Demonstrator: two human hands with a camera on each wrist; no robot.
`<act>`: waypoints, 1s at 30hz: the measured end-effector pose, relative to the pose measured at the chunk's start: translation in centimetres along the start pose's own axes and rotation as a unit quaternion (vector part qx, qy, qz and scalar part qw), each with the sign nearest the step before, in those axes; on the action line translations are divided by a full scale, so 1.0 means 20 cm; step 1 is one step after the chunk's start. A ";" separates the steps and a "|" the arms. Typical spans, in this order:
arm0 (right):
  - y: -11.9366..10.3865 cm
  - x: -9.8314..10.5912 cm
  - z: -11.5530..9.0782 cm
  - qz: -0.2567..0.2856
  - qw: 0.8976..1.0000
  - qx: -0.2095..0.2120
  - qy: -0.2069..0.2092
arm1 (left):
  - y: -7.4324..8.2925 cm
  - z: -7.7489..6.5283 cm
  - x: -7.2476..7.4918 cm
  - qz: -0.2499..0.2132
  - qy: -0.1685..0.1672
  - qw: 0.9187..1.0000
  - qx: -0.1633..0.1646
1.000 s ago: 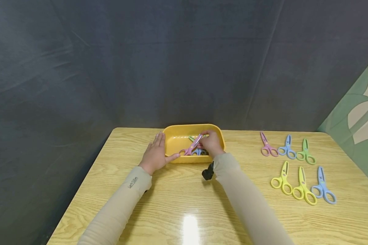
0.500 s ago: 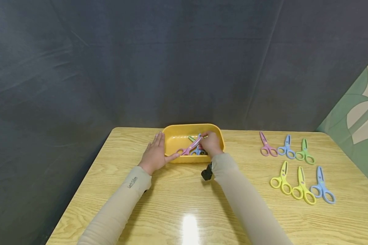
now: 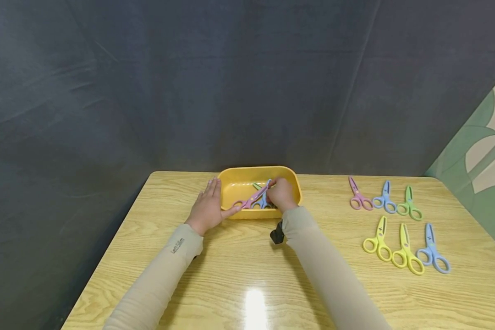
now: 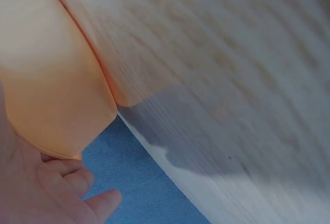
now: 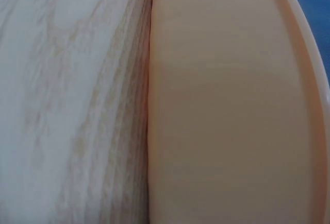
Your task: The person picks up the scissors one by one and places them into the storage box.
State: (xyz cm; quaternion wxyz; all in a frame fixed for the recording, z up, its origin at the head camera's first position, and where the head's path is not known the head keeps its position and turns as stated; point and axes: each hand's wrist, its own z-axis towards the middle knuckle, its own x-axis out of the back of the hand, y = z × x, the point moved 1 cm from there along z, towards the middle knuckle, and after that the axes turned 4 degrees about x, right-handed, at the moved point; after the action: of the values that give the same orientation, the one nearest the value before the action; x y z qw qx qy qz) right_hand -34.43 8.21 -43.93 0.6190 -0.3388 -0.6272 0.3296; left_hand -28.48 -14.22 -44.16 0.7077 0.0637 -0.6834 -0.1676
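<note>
At the back of the table, my left hand (image 3: 206,206) lies along the left end of a yellow plastic bin (image 3: 259,214). Its fingers are straight, and the thumb reaches over the front rim. My right hand (image 3: 281,193) is inside the bin at its right side, fingers bent down, fingertips against the blade end of pink scissors (image 3: 251,199). Whether they pinch anything is hidden. Blue scissors (image 3: 262,200) lie beneath the pink pair, and a green blade (image 3: 256,186) shows behind. The right wrist view shows only the bin's outer wall (image 5: 232,105) and tabletop.
On the table's right, pink scissors (image 3: 356,195), blue scissors (image 3: 385,198) and green scissors (image 3: 409,204) form a back row. In front lie yellow scissors (image 3: 380,240), more yellow scissors (image 3: 406,251) and blue scissors (image 3: 432,250). A dark curtain (image 3: 247,91) hangs behind the table.
In the bin, the pink and blue scissors have shifted left, and my right hand has moved slightly left. My left hand stays in place at the bin's end.
</note>
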 end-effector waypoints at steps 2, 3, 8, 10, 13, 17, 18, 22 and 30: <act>0.00 0.00 0.00 -0.011 1.000 0.004 0.002 | 0.00 0.00 0.00 -0.003 0.001 1.000 0.000; 0.00 0.00 0.00 -0.014 1.000 0.006 0.003 | 0.00 0.00 0.01 -0.004 0.001 1.000 0.000; -0.01 0.01 -0.02 -0.028 0.999 0.025 0.005 | 0.00 0.00 0.01 -0.006 -0.001 1.000 0.002; -0.02 0.01 -0.02 -0.034 0.999 0.033 0.005 | 0.00 0.00 0.01 -0.008 -0.001 1.000 0.003; -0.03 0.01 -0.03 -0.045 0.998 0.043 0.005 | -0.01 0.00 0.00 -0.011 0.001 1.000 0.001; -0.03 0.00 -0.03 -0.067 0.995 0.069 0.021 | 0.00 0.00 0.00 -0.006 0.002 1.000 0.002; -0.04 -0.01 -0.03 -0.071 0.994 0.079 0.026 | 0.00 0.00 0.01 -0.004 0.002 1.000 0.002; -0.03 -0.03 -0.03 -0.090 0.986 0.129 0.058 | 0.00 0.00 0.02 0.001 -0.001 1.000 0.003; -0.04 -0.04 -0.06 -0.130 0.970 0.184 0.087 | 0.01 0.00 0.02 0.008 -0.010 1.000 0.006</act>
State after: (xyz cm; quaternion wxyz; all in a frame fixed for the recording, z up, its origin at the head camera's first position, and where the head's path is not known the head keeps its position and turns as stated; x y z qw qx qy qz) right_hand -33.19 7.06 -43.70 0.7602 -0.1622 -0.5382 0.3258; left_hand -28.35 -14.17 -43.78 0.7021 0.0605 -0.6917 -0.1582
